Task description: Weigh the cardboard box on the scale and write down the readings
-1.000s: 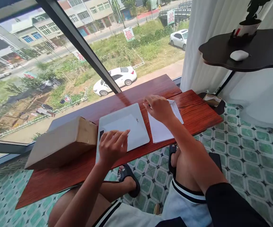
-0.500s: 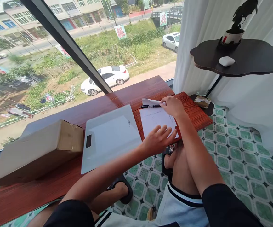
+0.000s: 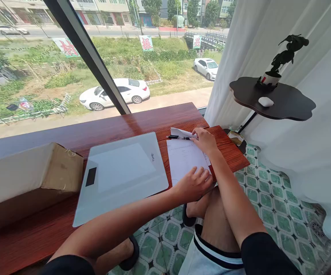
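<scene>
Across the reddish table [image 3: 226,147], half-curled hands [image 3: 194,186] [image 3: 205,141] touch the paper [image 3: 184,162].

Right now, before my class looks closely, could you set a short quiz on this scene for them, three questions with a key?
1. Which of the person's hands, left or right, is nearer the pen?
2. True or false: the cardboard box sits beside the flat pale panel, on the side away from the papers.
3. What stands on the dark side table, behind the small white object?

Key
1. The right hand.
2. True.
3. A potted plant.
</scene>
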Action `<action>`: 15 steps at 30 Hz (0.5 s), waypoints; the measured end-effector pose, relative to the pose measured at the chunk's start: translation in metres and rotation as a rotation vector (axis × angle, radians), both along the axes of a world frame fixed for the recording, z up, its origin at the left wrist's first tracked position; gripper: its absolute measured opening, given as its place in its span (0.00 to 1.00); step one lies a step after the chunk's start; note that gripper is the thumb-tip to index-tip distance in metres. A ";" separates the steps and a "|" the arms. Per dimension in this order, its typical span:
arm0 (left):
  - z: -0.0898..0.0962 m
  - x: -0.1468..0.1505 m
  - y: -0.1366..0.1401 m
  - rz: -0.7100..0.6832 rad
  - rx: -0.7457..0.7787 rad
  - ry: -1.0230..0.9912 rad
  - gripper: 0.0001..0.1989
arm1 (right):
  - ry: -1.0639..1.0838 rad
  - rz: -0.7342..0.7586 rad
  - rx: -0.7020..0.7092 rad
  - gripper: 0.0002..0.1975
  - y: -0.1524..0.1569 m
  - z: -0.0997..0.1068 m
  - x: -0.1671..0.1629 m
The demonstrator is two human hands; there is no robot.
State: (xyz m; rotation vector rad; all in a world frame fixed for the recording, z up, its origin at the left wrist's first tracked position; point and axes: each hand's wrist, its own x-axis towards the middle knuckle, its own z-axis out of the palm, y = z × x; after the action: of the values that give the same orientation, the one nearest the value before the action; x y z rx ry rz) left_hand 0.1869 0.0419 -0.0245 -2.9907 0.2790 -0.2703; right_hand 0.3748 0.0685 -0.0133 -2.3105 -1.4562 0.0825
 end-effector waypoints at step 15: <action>-0.017 0.001 -0.004 0.005 0.029 -0.121 0.16 | -0.288 0.090 -0.097 0.06 0.002 0.001 -0.008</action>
State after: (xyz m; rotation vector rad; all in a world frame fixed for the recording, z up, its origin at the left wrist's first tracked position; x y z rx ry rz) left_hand 0.1880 0.0375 -0.0416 -2.9308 0.2600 -0.4412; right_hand 0.3672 0.0706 -0.0119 -2.4111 -1.7308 -0.1650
